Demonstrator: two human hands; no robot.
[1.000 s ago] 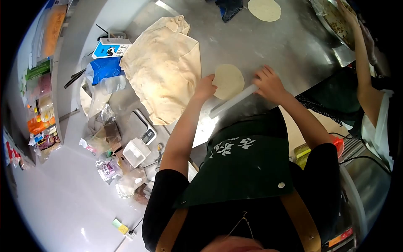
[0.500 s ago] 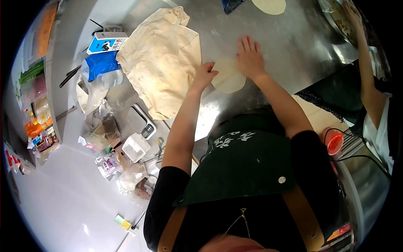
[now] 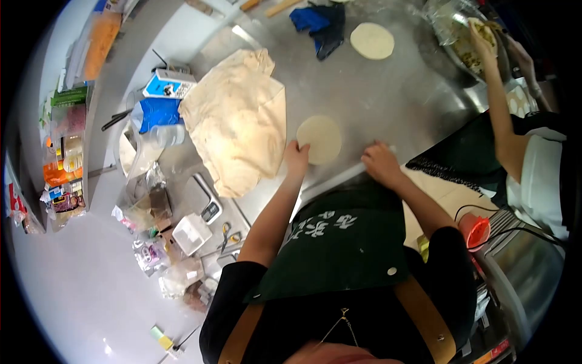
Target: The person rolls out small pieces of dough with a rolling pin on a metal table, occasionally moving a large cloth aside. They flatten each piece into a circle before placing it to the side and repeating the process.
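Note:
A thin, flat dough round (image 3: 322, 138) lies on the steel table in front of me. My left hand (image 3: 296, 159) pinches its left edge between thumb and fingers. To the right, near the table's front edge, my right hand (image 3: 382, 162) has curled fingers. They close over what looks like a pale, thin rolling pin (image 3: 338, 181), whose whitish end shows just past the knuckles; the rest is mostly hidden. A second dough round (image 3: 372, 41) lies farther back. Left of my hands, a cream cloth (image 3: 236, 121) covers something lumpy.
A co-worker's hand (image 3: 483, 43) holds filled dough over a metal bowl (image 3: 451, 36) at right. Blue-black cloth or plastic (image 3: 321, 27) lies at the back. A scale (image 3: 209, 203), white tub (image 3: 191, 234), scissors (image 3: 227, 238) and bags crowd the left.
My right hand has left the dough round, moved toward the table's front edge and curled its fingers. My left hand stays at the round's edge. The view has shifted, showing more of the table's back.

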